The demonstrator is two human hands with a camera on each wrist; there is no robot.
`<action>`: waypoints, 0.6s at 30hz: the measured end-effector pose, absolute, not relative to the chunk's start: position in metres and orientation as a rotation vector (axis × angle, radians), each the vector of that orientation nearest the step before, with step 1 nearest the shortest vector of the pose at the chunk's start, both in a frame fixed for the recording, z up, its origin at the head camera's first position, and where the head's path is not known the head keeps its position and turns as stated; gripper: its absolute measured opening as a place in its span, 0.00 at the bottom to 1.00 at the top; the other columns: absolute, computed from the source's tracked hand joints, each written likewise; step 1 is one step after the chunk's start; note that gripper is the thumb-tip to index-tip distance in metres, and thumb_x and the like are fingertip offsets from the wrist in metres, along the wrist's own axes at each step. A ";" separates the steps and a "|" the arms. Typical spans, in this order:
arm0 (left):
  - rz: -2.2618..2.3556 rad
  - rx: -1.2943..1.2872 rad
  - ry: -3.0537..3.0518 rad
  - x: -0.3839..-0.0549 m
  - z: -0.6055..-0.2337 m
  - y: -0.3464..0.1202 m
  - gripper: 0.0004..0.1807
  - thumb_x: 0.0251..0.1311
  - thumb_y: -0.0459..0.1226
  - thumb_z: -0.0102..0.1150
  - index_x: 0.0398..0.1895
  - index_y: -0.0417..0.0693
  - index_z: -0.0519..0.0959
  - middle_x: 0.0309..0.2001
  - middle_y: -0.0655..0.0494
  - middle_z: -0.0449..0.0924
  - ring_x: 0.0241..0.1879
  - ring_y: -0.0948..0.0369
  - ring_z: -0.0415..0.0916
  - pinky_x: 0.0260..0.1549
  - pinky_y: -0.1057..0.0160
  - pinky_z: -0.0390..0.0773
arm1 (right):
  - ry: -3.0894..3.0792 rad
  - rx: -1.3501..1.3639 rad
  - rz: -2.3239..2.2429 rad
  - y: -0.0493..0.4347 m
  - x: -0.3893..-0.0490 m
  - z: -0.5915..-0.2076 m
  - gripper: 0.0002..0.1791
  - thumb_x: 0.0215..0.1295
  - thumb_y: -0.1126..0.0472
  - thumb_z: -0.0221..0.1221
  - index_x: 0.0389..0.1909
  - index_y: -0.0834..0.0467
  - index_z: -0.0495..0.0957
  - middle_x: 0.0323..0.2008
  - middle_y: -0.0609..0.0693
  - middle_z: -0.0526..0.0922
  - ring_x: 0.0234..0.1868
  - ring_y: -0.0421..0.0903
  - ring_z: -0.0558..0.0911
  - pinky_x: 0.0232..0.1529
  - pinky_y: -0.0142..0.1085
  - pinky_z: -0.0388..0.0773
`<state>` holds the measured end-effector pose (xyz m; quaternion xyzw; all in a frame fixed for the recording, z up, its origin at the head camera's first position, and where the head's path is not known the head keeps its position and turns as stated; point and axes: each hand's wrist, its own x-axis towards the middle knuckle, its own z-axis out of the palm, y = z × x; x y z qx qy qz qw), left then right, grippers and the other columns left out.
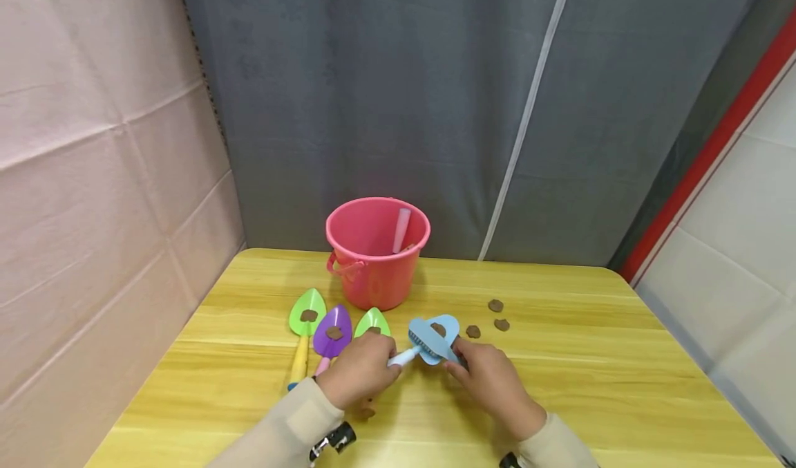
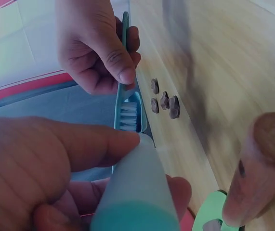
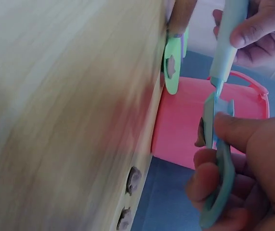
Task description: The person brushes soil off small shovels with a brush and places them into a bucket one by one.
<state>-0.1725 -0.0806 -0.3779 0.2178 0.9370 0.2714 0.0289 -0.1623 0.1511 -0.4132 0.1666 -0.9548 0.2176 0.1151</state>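
Note:
My left hand (image 1: 362,368) grips the pale handle (image 2: 135,187) of a light blue toy shovel (image 1: 450,324). On its blade lies a brown lump (image 1: 439,329). In my right hand (image 1: 495,379) is a light blue brush (image 2: 124,48), its handle pinched between thumb and fingers. The brush's pale bristles (image 2: 128,115) face the shovel, and its head overlaps the blade in the head view. In the right wrist view, the right thumb lies over the brush close by the shovel, and the left hand (image 3: 265,31) holds the shovel handle above.
A pink bucket (image 1: 379,274) with a pale stick-like thing inside stands behind. Left lie a yellow-handled green shovel (image 1: 306,326), a purple shovel (image 1: 329,347) and a green shovel (image 1: 373,318) with a brown handle (image 2: 257,168), each bearing a brown lump. Three brown lumps (image 1: 495,305) lie right.

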 end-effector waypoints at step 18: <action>0.838 0.671 2.885 -0.174 -0.383 -0.085 0.08 0.55 0.35 0.65 0.22 0.47 0.77 0.22 0.58 0.69 0.20 0.63 0.67 0.17 0.64 0.69 | -2.771 0.383 0.714 0.167 -0.166 -0.411 0.10 0.61 0.57 0.69 0.31 0.52 0.75 0.18 0.38 0.68 0.17 0.35 0.63 0.19 0.30 0.61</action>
